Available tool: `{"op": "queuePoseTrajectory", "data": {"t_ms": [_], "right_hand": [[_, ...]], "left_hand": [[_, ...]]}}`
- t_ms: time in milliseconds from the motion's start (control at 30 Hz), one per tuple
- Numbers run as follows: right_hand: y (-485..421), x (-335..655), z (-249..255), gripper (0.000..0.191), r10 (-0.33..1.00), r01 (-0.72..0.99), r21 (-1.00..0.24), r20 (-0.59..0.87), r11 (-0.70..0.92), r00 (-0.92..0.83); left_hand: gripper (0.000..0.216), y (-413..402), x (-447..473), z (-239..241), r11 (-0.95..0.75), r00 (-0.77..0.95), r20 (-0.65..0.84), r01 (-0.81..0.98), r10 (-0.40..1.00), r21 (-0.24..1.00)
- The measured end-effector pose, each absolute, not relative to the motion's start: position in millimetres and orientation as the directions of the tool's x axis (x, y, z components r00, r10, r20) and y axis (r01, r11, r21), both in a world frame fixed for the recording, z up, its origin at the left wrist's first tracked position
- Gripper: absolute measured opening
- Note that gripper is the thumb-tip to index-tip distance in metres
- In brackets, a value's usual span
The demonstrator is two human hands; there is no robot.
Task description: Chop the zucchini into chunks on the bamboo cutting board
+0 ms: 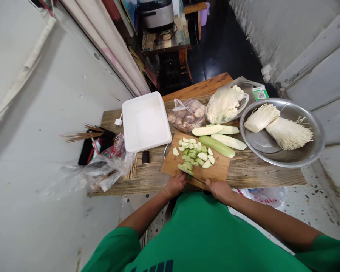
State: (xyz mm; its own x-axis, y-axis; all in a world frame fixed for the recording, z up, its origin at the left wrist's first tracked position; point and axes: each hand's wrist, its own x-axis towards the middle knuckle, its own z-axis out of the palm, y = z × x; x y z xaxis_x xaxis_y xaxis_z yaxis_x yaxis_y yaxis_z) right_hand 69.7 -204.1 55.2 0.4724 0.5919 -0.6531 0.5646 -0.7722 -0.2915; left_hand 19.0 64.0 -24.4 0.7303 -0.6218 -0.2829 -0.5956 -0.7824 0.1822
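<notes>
My right hand is closed around the handle of a knife, whose blade points left across the near part of a wooden cutting board. Close to the blade's far end, my left hand has its fingers curled together at the board's edge. Whether those fingers grip the blade or a zucchini piece is hidden. Just beyond them lie zucchini slices, and a heap of cut zucchini pieces spreads over the board. A green-skinned zucchini half rests across the board's right corner, beside pale lengthwise zucchini halves.
A white plastic tub stands left of the board. Behind are bagged mushrooms and a bag of cauliflower. A metal basin holds enoki mushrooms at right. Skewers and a crumpled plastic bag lie left.
</notes>
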Motion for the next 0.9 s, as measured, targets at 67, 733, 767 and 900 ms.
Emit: {"op": "queuePoseTrajectory", "data": {"t_ms": [67,733,767,900], "right_hand": [[-203.6,70.5,45.2,0.040,0.590,0.555,-0.302,-0.661,-0.775,0.464],[-206.0,78.7,61.9,0.030,0.611,0.545,-0.345,-0.657,-0.764,0.441],[-204.6,77.1,56.2,0.031,0.615,0.549,-0.345,-0.653,-0.761,0.443],[-195.8,73.5,37.7,0.031,0.616,0.540,-0.350,-0.640,-0.765,0.458]], "left_hand": [[0.039,64.8,19.2,-27.5,-0.785,0.738,-0.269,-0.592,-0.619,0.181],[0.033,72.2,11.5,-46.6,-0.802,0.803,-0.193,-0.477,-0.564,0.358],[0.033,72.3,11.0,-47.2,-0.800,0.802,-0.188,-0.483,-0.568,0.356],[0.028,69.3,7.1,-53.0,-0.812,0.839,-0.129,-0.456,-0.529,0.364]]}}
